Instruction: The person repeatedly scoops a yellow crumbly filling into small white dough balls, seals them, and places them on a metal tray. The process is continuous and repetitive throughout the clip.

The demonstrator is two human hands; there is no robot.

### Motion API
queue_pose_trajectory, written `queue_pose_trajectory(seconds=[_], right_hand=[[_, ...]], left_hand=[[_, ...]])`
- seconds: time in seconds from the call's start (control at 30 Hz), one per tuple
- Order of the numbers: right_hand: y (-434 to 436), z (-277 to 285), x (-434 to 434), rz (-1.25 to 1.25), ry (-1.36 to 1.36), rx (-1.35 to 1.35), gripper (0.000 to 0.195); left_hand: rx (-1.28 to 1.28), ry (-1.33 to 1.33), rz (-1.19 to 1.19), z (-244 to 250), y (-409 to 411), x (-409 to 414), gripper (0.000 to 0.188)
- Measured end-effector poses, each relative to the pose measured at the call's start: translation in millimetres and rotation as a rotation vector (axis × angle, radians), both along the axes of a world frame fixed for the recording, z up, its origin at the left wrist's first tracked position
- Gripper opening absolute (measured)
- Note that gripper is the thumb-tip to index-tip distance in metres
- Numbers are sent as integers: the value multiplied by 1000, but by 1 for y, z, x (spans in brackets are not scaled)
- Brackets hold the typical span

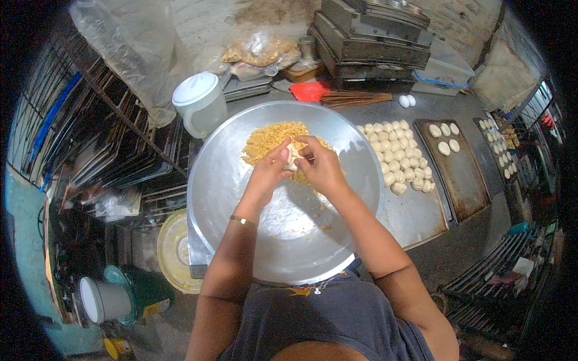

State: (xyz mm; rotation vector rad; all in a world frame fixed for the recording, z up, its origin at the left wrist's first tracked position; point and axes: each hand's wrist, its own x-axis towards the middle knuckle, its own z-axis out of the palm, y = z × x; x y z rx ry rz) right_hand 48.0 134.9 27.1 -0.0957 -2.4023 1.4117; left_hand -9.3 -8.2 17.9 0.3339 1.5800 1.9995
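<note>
My left hand (271, 167) holds a small piece of pale dough (292, 159) above a large round metal basin (289, 257). The fingers of my right hand (319, 164) pinch the edge of the same dough from the other side. Beneath both hands, a mound of yellow crumbly filling (266, 137) lies towards the basin's far side, with crumbs scattered nearer me. Right of the basin, rows of dough balls (399, 153) sit close together on a metal sheet (420, 216). Beyond them a dark baking tray (465, 180) carries several flattened dough rounds (444, 148).
A lidded plastic pitcher (201, 106) stands behind the basin's left edge. Behind the basin lie a red plastic-handled stick brush (311, 91) and two eggs (407, 101). Stacked metal tins (370, 49) stand at the back; tray racks (117, 135) fill the left side.
</note>
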Motion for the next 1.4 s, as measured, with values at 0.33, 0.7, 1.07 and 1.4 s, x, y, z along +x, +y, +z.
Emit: queue_pose_trajectory(seconds=[0.33,0.7,1.07,1.4], right_hand=[[-8,-2,5,172,190,65,44],[10,-6,-1,-32,43,-322,19],[4,-2,5,134,194,68,26],[-6,-3,6,67,344,160,19]], left_hand=[[33,105,48,-8,-2,1,76],[151,-132,-60,-6,0,-2,54],[67,-112,-16,-6,-4,0,36],[133,-253,17,-15,0,-3,43]])
